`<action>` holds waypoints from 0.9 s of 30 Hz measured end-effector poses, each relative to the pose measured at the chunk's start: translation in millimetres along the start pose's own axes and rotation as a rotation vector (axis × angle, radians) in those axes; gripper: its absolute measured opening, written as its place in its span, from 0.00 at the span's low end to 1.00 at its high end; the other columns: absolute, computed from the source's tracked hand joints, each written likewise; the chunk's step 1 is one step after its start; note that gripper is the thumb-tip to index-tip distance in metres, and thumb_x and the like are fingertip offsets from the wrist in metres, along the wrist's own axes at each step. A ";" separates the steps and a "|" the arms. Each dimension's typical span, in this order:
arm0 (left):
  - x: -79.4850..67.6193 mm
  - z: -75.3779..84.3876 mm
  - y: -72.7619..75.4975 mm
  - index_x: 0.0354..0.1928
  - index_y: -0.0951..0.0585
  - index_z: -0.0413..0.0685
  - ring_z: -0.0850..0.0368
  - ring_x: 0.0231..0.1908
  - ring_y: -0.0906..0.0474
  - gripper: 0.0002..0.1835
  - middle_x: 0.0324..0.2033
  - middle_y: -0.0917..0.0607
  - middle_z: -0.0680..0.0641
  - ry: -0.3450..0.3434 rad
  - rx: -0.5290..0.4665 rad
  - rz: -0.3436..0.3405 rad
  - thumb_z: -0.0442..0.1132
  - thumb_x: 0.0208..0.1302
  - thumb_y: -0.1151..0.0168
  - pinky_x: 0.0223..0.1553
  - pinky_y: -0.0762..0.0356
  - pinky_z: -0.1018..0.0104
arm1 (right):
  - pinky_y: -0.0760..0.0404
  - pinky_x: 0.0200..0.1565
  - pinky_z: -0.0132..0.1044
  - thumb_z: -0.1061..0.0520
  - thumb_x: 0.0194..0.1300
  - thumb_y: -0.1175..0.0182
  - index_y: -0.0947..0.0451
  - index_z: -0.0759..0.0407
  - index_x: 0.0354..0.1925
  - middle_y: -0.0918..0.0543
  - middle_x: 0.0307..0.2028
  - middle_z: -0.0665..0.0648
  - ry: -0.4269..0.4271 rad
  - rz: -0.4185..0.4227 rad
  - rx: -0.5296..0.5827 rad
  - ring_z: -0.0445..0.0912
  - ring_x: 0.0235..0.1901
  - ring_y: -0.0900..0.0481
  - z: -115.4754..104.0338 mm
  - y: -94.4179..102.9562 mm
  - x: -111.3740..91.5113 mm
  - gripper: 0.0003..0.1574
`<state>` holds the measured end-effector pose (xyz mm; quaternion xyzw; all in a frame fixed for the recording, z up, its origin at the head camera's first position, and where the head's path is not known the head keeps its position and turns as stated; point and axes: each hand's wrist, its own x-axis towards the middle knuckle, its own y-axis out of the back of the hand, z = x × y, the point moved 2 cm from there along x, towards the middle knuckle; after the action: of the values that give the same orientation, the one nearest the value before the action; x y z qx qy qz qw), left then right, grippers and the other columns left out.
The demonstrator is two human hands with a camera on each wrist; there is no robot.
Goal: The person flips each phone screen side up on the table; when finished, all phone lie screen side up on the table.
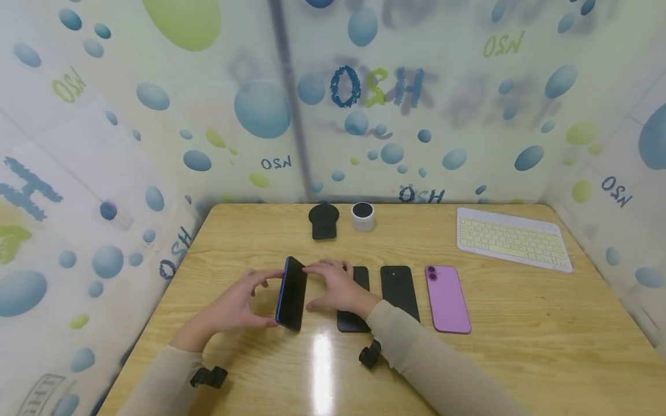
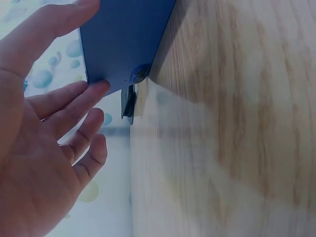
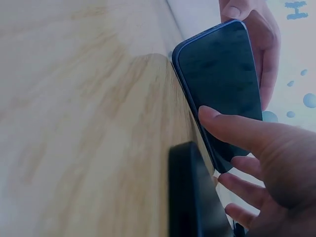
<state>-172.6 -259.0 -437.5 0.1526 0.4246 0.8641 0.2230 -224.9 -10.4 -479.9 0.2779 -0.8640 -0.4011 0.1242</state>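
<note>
A blue phone [image 1: 293, 294] stands tilted on its long edge, its dark screen facing right. Thumb and fingertips of my left hand [image 1: 234, 303] hold it by its two short ends; the left wrist view shows the blue back [image 2: 123, 39] and camera bump. On the screen side is my right hand [image 1: 340, 289], its fingers loosely bent and an index fingertip right at the phone's upper far corner. Beneath that hand lies a black phone [image 1: 354, 322], partly covered. Beside it are a second black phone [image 1: 399, 289] and a pink phone [image 1: 448, 300], camera side up.
Toward the back of the wooden table [image 1: 520, 312] sit a black flat-based object [image 1: 324, 222] and a small white cylinder with a dark top [image 1: 362, 217]. A white keyboard [image 1: 512, 238] lies at the back right. Patterned walls [image 1: 447, 133] enclose the table's back and sides.
</note>
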 end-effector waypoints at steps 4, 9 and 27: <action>1.4 -2.3 0.3 0.73 0.29 0.45 0.46 0.56 0.29 0.52 0.67 0.22 0.46 -0.034 0.005 0.008 0.47 0.43 0.14 0.51 0.25 0.49 | 0.59 0.73 0.69 0.41 0.51 0.19 0.29 0.42 0.73 0.29 0.74 0.49 -0.004 0.001 -0.036 0.53 0.78 0.43 0.2 -1.0 0.6 0.54; 2.5 -9.3 -1.2 0.72 0.29 0.41 0.43 0.59 0.29 0.54 0.66 0.21 0.44 -0.038 0.013 0.002 0.44 0.42 0.13 0.59 0.26 0.44 | 0.60 0.73 0.70 0.40 0.49 0.18 0.28 0.42 0.73 0.30 0.74 0.50 0.000 0.019 -0.053 0.53 0.76 0.41 0.9 -2.5 2.8 0.54; 10.2 -19.6 -16.2 0.70 0.27 0.38 0.42 0.62 0.32 0.55 0.65 0.22 0.41 0.061 0.190 -0.036 0.41 0.35 0.12 0.64 0.29 0.40 | 0.62 0.73 0.70 0.38 0.48 0.18 0.26 0.46 0.72 0.31 0.75 0.50 -0.002 0.030 -0.058 0.53 0.76 0.40 7.4 1.3 4.8 0.55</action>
<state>-186.1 -258.1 -461.3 0.1392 0.5138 0.8201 0.2099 -232.5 -7.9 -483.8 0.2609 -0.8562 -0.4242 0.1374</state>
